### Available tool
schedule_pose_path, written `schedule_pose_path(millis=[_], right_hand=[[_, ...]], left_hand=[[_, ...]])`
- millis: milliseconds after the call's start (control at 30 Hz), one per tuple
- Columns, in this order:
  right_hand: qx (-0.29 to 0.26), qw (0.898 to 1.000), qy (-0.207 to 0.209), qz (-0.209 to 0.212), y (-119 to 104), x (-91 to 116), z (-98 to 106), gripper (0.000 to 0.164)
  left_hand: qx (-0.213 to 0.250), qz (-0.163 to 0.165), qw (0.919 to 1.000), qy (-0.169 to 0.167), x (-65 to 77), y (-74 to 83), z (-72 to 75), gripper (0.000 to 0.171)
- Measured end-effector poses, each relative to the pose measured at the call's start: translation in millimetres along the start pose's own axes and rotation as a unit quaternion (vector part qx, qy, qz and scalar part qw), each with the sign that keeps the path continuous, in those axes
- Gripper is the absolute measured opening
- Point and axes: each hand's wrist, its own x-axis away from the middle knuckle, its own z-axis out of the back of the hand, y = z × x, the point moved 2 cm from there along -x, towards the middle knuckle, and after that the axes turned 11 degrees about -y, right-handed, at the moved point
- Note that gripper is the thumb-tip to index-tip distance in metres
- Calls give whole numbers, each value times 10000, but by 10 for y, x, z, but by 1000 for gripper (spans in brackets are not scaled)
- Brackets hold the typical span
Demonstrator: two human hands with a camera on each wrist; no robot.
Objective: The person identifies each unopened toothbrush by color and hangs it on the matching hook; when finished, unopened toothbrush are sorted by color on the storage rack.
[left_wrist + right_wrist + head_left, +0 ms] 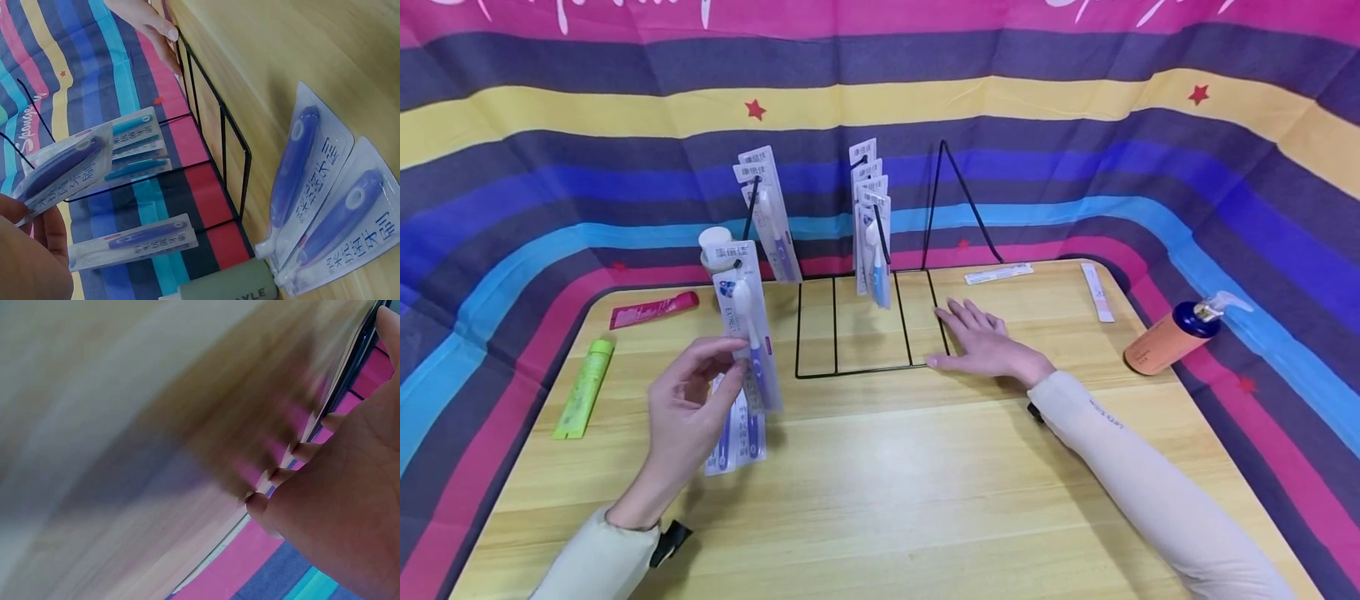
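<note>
My left hand [688, 408] pinches a packaged purple-and-white toothbrush [747, 312] by its edge and holds it upright above the table. Two more purple toothbrush packs [340, 222] lie on the table below it. A black wire display rack [859, 372] stands at the back. One of its prongs carries several toothbrush packs [771, 221] with a purple handle showing; the middle prong holds several more [871, 242], with a blue handle in front. My right hand [988, 342] rests spread on the tabletop, its fingertips and thumb at the rack's right base wire.
A green tube [584, 390] and a pink tube [653, 310] lie at left. Behind the held pack stands a white-capped green bottle [231, 284]. Two slim packets, one at the back [998, 273] and one farther right [1097, 292], lie near an orange pump bottle [1168, 340].
</note>
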Motion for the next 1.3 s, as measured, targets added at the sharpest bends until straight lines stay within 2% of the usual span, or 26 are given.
schedule_pose_path(millis=[67,200,333,467,633,833,967,1100,1200,1300], right_hand=[[-4,10000,3,11,-7,2,5,107],[-12,10000,14,23,-23,8,25,107],[33,10000,29,-3,-18,-1,59,106],[33,10000,36,23,-26,-15,100,106],[-36,10000,37,74,-32,-26,116,106],[-46,10000,-17,26,-40,-22,98,106],[-55,10000,-37,6,-36,-16,95,107],[-55,10000,-22,-16,-24,-7,71,108],[-66,10000,-26,-30,-20,1,46,107],[-59,10000,-59,-49,-16,15,25,107]], left_hand=[[-79,113,9999,7,-20,-23,-10,34],[-485,563,9972,-113,-91,-72,-23,40],[-592,1023,9923,-378,-242,-168,-10,43],[-421,1161,9909,-535,-451,-314,40,43],[-462,1275,9893,-531,-688,-487,113,44],[-466,1555,9853,-525,-832,-652,193,44],[-298,1586,9854,-537,-838,-761,249,44],[-333,1636,9847,-505,-744,-848,334,44],[-689,1890,9787,-406,-587,-857,398,45],[-1003,2348,9667,-175,-379,-837,449,46]])
